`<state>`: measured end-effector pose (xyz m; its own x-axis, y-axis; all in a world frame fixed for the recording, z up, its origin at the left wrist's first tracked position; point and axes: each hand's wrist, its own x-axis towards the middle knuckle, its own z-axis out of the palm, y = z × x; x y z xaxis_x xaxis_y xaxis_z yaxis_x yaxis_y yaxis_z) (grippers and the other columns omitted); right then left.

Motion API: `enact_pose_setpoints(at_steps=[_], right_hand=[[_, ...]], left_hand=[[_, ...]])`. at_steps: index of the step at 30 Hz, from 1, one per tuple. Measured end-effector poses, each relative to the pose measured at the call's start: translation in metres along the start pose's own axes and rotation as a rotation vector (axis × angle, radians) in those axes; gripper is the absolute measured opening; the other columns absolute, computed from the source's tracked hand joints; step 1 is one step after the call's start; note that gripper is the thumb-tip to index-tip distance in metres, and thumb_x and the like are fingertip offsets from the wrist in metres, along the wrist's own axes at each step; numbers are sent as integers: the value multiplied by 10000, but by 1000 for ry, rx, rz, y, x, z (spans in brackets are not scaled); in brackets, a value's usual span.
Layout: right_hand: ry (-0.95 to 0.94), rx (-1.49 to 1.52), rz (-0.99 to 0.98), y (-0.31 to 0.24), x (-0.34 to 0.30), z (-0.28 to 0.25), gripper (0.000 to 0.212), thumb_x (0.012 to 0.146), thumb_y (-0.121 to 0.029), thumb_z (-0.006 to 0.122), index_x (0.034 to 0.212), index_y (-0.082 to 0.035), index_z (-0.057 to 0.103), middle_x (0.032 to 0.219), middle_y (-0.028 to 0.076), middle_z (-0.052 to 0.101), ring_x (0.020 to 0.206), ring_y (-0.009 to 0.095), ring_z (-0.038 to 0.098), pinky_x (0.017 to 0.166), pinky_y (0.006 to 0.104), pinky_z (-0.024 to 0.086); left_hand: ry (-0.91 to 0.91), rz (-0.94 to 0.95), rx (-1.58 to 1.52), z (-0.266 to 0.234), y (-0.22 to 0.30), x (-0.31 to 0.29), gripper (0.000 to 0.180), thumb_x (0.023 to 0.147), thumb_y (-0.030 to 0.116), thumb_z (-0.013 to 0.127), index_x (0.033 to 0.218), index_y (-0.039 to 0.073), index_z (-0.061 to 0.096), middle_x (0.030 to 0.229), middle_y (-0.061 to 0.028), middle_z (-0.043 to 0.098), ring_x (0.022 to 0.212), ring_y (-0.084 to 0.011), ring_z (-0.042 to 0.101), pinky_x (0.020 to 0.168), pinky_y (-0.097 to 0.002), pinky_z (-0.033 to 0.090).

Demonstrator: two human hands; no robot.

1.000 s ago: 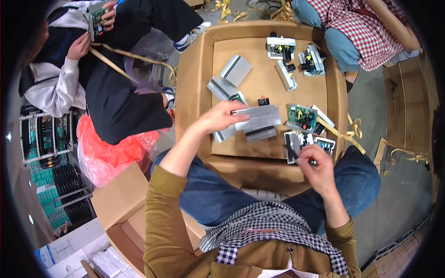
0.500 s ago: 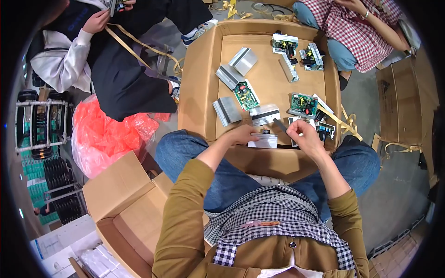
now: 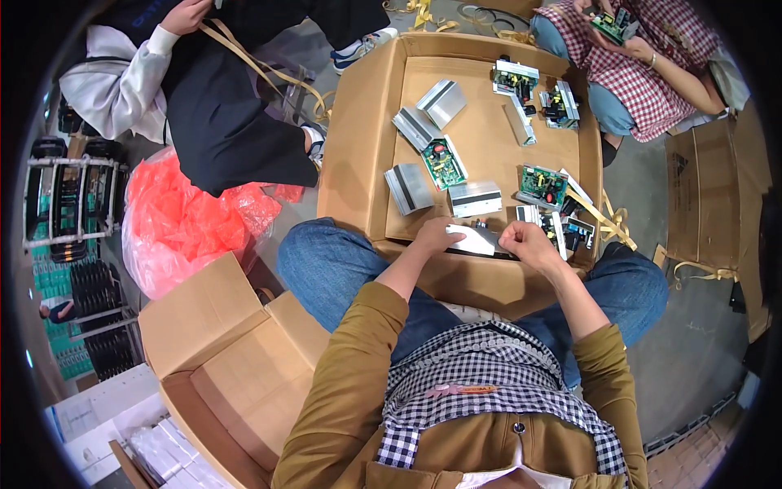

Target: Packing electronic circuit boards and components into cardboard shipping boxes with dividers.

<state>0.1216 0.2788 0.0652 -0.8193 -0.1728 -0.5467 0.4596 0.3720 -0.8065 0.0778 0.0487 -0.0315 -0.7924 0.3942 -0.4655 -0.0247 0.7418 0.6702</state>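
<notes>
My left hand (image 3: 434, 237) grips the left end of a shiny silver metal heatsink (image 3: 474, 241), held tilted at the box's near edge. At its other end my right hand (image 3: 529, 244) is closed in a pinch on a thin dark strip, mostly hidden by the fingers. Just beyond lies a silver heatsink with a dark band (image 3: 475, 199); another banded heatsink (image 3: 409, 189) lies to its left. A green circuit board on a metal plate (image 3: 443, 163) rests farther in. Right of my right hand sit a green board (image 3: 543, 186) and more board assemblies (image 3: 577, 234).
The large cardboard box (image 3: 349, 175) stands before my crossed legs. A smaller open carton (image 3: 244, 383) is at lower left, near red plastic bags (image 3: 191, 220). Co-workers sit at far left and far right; the right one holds a circuit board (image 3: 615, 26). Yellow strapping (image 3: 607, 216) trails over the right edge.
The dark strip, earlier sticking out from my right hand, is now down at the heatsink. My left hand has tilted the heatsink. The co-worker at right now shows a board in hand.
</notes>
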Motion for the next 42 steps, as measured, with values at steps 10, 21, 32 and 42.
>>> enact_pose_setpoints(at_steps=[10, 21, 32, 42], right_hand=[[266, 358, -467, -168, -94, -121, 176, 826, -237, 587, 813, -86, 498, 665, -33, 488, 597, 55, 458, 577, 196, 394], [-8, -9, -49, -12, 10, -1, 69, 758, -101, 635, 740, -40, 607, 654, 14, 584, 594, 87, 527, 547, 242, 430], [119, -134, 71, 27, 45, 62, 120, 730, -128, 654, 706, -23, 601, 650, 57, 584, 613, 136, 545, 581, 277, 436], [110, -282, 86, 35, 57, 61, 124, 716, -138, 668, 729, -23, 624, 652, 68, 595, 605, 147, 562, 598, 281, 455]], left_hand=[[-227, -148, -715, -3, 5, 3, 292, 828, 205, 560, 1088, 74, 538, 825, -30, 582, 601, -106, 526, 517, -245, 471], [-299, -335, -856, -5, 11, 4, 290, 876, 227, 481, 1139, 110, 506, 947, -49, 573, 721, -185, 606, 601, -306, 521], [-320, -395, -1246, -11, -5, 5, 353, 833, 227, 499, 1096, -8, 514, 983, -121, 564, 823, -275, 593, 730, -386, 517], [-330, -372, -1251, -14, -4, 2, 331, 785, 144, 491, 1069, -19, 542, 952, -113, 576, 822, -271, 593, 735, -390, 515]])
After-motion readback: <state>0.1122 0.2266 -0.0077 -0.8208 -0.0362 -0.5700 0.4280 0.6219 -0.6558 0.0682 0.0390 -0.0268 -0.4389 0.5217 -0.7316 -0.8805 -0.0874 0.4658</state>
